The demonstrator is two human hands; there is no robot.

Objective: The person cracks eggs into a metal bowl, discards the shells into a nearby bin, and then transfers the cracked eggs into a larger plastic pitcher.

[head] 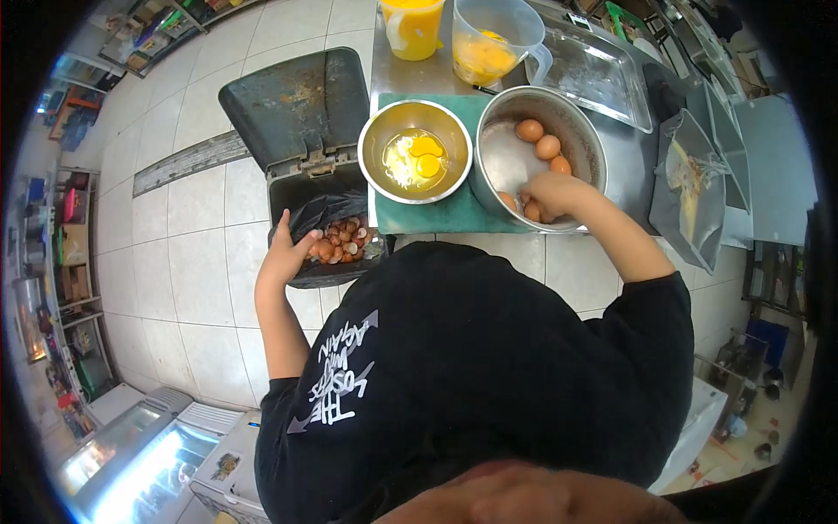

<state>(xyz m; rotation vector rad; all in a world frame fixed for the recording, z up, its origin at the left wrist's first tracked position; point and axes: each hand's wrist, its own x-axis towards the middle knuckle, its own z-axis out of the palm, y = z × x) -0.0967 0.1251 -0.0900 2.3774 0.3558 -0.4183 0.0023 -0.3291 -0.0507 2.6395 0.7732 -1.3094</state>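
My left hand point(281, 254) is at the left rim of a black waste bin point(281, 190), fingers apart and nothing visible in it. Broken brown eggshells point(342, 241) lie in the bin's black liner. My right hand point(553, 195) reaches into a deep metal pot point(501, 147), fingers bent down at a brown egg point(531, 211). Its fingertips are partly hidden, so whether they grip the egg is unclear. Several other whole eggs point(548, 147) rest along the pot's right side and near edge. Left of the pot, a steel bowl point(374, 154) holds clear egg white and two yolks point(427, 164).
Beneath the bowl and pot lies a green mat point(425, 219) on a steel table point(386, 82). Two plastic jugs with yellow egg, one fuller point(411, 29) and one clear point(501, 26), stand behind. A metal tray point(589, 72) is at right. The bin's lid point(298, 98) stands raised.
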